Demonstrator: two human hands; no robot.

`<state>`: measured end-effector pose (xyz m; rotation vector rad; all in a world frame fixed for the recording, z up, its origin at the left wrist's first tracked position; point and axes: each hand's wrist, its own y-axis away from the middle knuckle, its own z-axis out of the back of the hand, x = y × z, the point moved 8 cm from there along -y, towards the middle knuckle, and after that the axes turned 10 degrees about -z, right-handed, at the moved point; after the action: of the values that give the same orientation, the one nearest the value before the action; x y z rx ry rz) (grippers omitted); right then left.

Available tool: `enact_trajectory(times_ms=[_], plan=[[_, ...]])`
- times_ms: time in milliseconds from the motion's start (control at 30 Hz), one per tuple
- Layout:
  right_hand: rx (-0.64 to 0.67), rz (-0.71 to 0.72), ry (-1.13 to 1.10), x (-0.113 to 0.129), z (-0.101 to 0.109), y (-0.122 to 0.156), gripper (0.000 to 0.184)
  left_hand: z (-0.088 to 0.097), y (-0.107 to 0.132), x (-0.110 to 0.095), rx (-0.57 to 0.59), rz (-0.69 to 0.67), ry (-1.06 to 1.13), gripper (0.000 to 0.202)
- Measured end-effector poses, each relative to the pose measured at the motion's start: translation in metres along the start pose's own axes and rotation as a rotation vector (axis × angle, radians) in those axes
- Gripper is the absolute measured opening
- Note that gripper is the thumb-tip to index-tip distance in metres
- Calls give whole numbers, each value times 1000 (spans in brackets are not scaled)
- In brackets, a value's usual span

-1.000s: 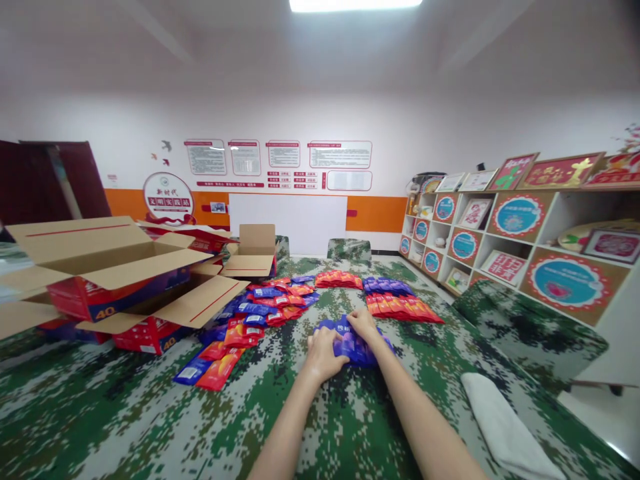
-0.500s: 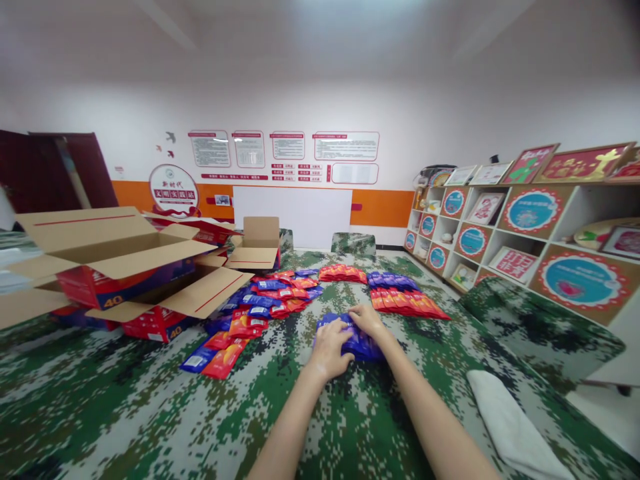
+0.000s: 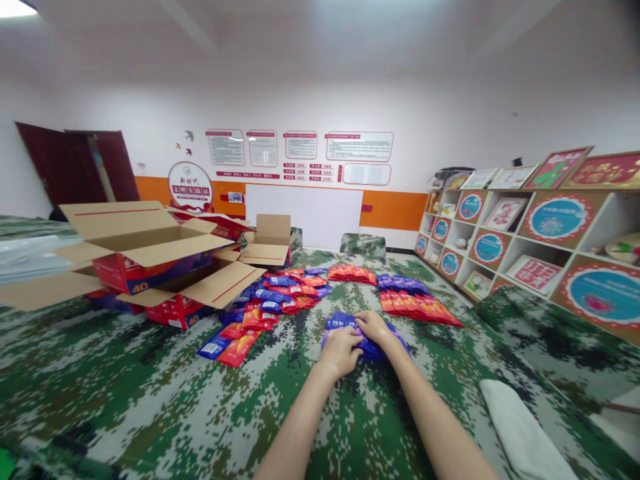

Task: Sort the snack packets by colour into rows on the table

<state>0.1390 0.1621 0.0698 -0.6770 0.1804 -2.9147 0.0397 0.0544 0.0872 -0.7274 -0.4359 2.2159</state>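
Note:
A row of overlapping blue packets (image 3: 341, 321) lies on the camouflage tablecloth straight in front of me. My left hand (image 3: 340, 351) grips its left part from above, fingers bent over the packets. Close beside it, my right hand (image 3: 376, 328) has its fingers curled down on the middle of the same row. Part of the row is hidden under both hands and the right wrist. Beyond are neat overlapping rows: red packets (image 3: 351, 274), more blue packets (image 3: 403, 285) and orange-red packets (image 3: 419, 307). To the left spreads a loose pile of red and blue packets (image 3: 271, 305).
Open cardboard boxes (image 3: 155, 272) are stacked on the left, flaps sticking out over the table. A smaller open box (image 3: 267, 241) stands behind the pile. Near the right front lies a folded white cloth (image 3: 523, 427). A shelf unit (image 3: 530, 233) runs along the right wall.
My view has turned slightly left, so the scene sits further right. Both hands stay on the blue packets, which now show more of their printed upper edge and look more spread out.

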Motion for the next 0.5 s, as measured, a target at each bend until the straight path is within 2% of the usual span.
enact_trajectory(times_ms=[133,233,367,500], plan=[[-57,-26,0,16,7,-7,28,14,5,16,-57,44,40,31],[-93,24,-21,49,6,-15,31,41,16,48,-166,138,20,35],[-91,96,-85,107,-12,-24,28,89,47,101,-264,314,-114,34],[-67,173,-115,161,-44,-34,22,126,77,142,-283,427,-257,31]])
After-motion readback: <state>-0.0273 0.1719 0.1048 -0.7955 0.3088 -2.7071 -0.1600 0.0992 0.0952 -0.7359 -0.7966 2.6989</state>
